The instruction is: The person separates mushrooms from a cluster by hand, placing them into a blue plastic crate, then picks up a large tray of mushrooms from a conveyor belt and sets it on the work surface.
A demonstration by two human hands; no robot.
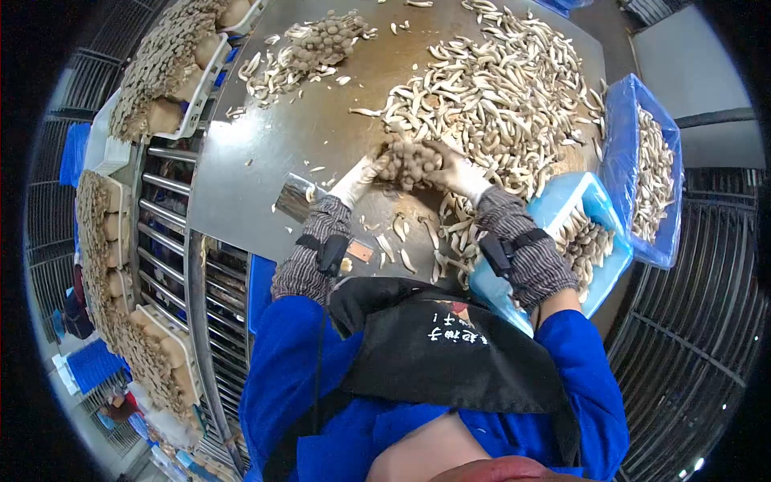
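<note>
Fingers curled, the left hand (360,178) and right hand (461,176) clasp opposite ends of a knobbly grey-brown mushroom cluster (409,164), widest left to right. It sits between them over a shiny steel table (233,173).

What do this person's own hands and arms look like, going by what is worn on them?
Striped dark-and-light knit covers wrap the left forearm and right forearm, each crossed by a black strap with a black, boxy device. Bright blue sleeves lie above. Whether thin gloves cover the left hand and right hand is hard to tell.
</note>
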